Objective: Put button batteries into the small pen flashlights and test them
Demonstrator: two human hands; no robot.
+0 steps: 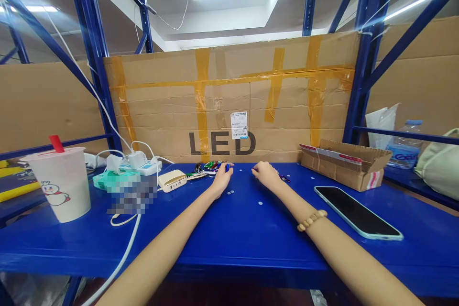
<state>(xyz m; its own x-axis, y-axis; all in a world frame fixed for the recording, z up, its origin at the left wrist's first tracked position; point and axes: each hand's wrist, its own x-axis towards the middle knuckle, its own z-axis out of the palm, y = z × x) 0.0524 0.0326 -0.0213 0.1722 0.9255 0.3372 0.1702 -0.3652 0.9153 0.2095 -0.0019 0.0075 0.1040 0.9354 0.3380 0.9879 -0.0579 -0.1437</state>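
My left hand (221,178) rests on the blue shelf top (229,234), its fingers closed round a small blue object (227,167). Just left of it lies a heap of small colourful items (210,166) against the cardboard wall. My right hand (264,173) rests a little to the right with its fingers curled; whatever it holds is hidden. A bead bracelet (311,220) sits on that wrist. Several tiny white discs (231,193) lie scattered between and in front of the hands. A small dark item (285,179) lies just right of my right hand.
A phone (356,212) lies face up at the right, behind it an open cardboard box (344,162). At the left stand a drink cup (61,182), a power strip with chargers (138,165), a power bank (172,180) and a white cable (122,248). A taped "LED" cardboard sheet (229,100) closes the back.
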